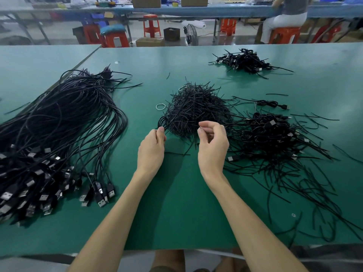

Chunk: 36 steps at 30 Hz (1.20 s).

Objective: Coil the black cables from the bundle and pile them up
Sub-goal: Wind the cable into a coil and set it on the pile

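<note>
hands at the near edge of a heap of short black ties point(196, 107) on the green table point(176, 213). left hand point(152, 148) pinches a looped cable point(162, 122) whose loop stands up and away from the fingertips, against the heap. right hand point(213, 143), just beside it, pinches what looks like a single tie point(199, 127) between thumb and forefinger. uncoiled bundle point(59, 118), smooth thin leads ending in flat metal plugs, lies well left, its long axis running away from the person. coiled pile point(271, 138) lies right, nearer the right hand.
</note>
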Available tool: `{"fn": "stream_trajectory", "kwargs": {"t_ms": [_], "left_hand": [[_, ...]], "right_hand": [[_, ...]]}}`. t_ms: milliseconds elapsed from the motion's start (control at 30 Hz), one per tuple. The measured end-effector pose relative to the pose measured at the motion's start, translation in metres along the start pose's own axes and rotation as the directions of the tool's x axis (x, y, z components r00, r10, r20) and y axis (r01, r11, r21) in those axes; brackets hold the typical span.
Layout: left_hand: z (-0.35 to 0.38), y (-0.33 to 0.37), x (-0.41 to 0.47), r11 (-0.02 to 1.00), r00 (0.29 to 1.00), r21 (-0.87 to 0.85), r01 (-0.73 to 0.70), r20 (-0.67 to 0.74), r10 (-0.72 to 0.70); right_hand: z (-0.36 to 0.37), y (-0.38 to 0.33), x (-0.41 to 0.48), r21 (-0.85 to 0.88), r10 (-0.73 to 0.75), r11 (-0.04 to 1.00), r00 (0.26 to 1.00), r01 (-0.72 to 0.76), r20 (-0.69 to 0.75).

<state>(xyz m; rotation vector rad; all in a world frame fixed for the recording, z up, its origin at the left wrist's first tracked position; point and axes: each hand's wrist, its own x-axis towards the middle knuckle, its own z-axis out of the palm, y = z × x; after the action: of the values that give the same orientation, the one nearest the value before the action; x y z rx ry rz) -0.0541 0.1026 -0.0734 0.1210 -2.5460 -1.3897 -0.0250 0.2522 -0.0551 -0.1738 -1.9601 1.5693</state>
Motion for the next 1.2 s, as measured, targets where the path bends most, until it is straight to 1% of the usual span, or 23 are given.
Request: {"fn": "stream_trajectory", "kwargs": {"t_ms": [67, 100, 133, 233, 300, 467, 567, 633, 667, 733, 833, 933, 1000, 1067, 1133, 1200], "left_hand": [[0.0, -0.001, 0.001, 1.0, 1.0, -0.006, 0.002, -0.004, -0.002], [0.0, -0.001, 0.001, 1.0, 1.0, -0.003, -0.001, -0.002, 0.001], [0.0, -0.001, 0.001, 1.0, 1.0, 0.008, -0.006, 0.005, 0.006], [0.001, -0.001, 0.0, 0.998, 0.999, 0.06, -0.03, 0.038, 0.028], [0.002, 0.0, 0.001, 0.998, 0.998, 0.054, -0.041, 0.052, 0.038], [-0.001, -0.001, 0.0, 0.997, 0.993, -0.01, -0.072, 0.097, 0.072], [-0.001, -0.001, 0.0, 0.997, 0.99, 0.013, -0.08, 0.116, 0.078], [-0.001, -0.001, -0.001, 0.993, 0.988, 0.061, -0.099, 0.121, 0.091], [-0.001, -0.001, -0.001, 0.99, 0.988, 0.086, -0.108, 0.122, 0.097], [-0.001, 0.0, -0.001, 0.988, 0.988, 0.11, -0.105, 0.125, 0.091], [-0.001, 0.0, 0.0, 0.991, 0.988, 0.101, -0.09, 0.135, 0.076], [-0.003, 0.0, 0.0, 0.993, 0.986, 0.077, -0.094, 0.146, 0.082], [-0.003, 0.001, -0.001, 0.994, 0.984, 0.039, -0.098, 0.151, 0.091], [-0.004, 0.0, -0.001, 0.995, 0.984, 0.003, -0.102, 0.147, 0.101], [-0.005, 0.001, -0.002, 0.994, 0.984, -0.031, -0.101, 0.146, 0.105], [-0.007, 0.003, -0.003, 0.992, 0.983, -0.1, -0.083, 0.156, 0.098]], "right_hand": [[0.002, -0.001, -0.003, -0.005, -0.08, 0.997, 0.996, 0.08, 0.028], [0.003, -0.001, -0.003, 0.001, -0.094, 0.996, 0.994, 0.094, 0.063], [0.004, -0.001, -0.003, 0.009, -0.083, 0.997, 0.99, 0.083, 0.111], [0.006, 0.002, 0.0, 0.003, 0.031, 0.999, 0.96, -0.033, 0.278], [0.007, 0.004, 0.001, -0.005, 0.064, 0.998, 0.944, -0.066, 0.325], [0.009, 0.007, 0.001, -0.036, 0.048, 0.999, 0.933, -0.038, 0.357], [0.01, 0.006, -0.001, -0.048, -0.043, 0.997, 0.929, 0.065, 0.367], [0.009, 0.005, -0.002, -0.017, -0.117, 0.991, 0.935, 0.131, 0.334], [0.009, 0.005, -0.001, 0.002, -0.132, 0.99, 0.938, 0.139, 0.321], [0.008, 0.005, -0.002, 0.024, -0.124, 0.992, 0.932, 0.123, 0.34], [0.01, 0.006, -0.003, -0.012, -0.119, 0.991, 0.914, 0.134, 0.389], [0.011, 0.008, -0.001, -0.032, -0.083, 0.994, 0.933, 0.1, 0.351], [0.01, 0.009, 0.001, -0.027, -0.038, 0.998, 0.946, 0.049, 0.323], [0.009, 0.009, 0.001, -0.033, -0.019, 0.999, 0.945, 0.031, 0.326], [0.01, 0.009, 0.0, -0.047, -0.019, 0.998, 0.935, 0.038, 0.353], [0.011, 0.009, -0.001, -0.051, -0.023, 0.998, 0.918, 0.047, 0.396]]}}
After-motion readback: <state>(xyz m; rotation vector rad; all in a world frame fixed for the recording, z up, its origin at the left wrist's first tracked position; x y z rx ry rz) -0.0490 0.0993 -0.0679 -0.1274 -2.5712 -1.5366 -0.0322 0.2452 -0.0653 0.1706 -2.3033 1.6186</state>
